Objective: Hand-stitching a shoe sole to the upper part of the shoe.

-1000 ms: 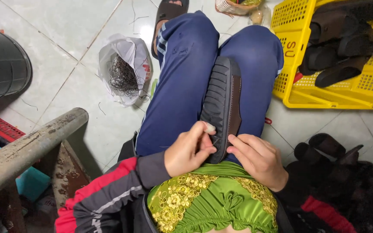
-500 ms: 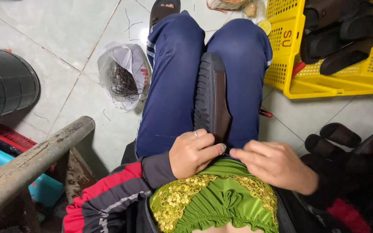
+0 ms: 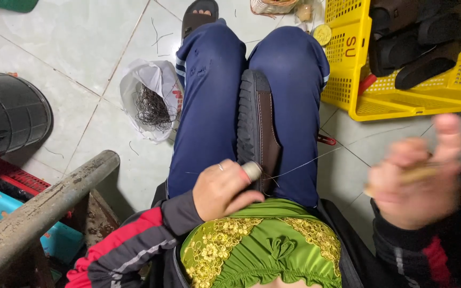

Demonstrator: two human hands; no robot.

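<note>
Left hand [image 3: 221, 188]: lower centre, fingers curled, pressing the shoe [image 3: 257, 128] held between the knees
Right hand [image 3: 412, 178]: right edge, blurred, clamped on a pale tool [image 3: 406, 178], thread [image 3: 305, 162] taut

A yellow plastic crate [image 3: 369, 101] is sitting at the floor's upper right corner, carrying dark sandals [image 3: 428, 37]. A white bag [image 3: 158, 80] of dark thread scraps [image 3: 153, 109] is lying open on the tiled floor [image 3: 81, 42], while a black basket [image 3: 6, 114] is standing at the left edge above a rusty metal bar [image 3: 44, 205].
</note>
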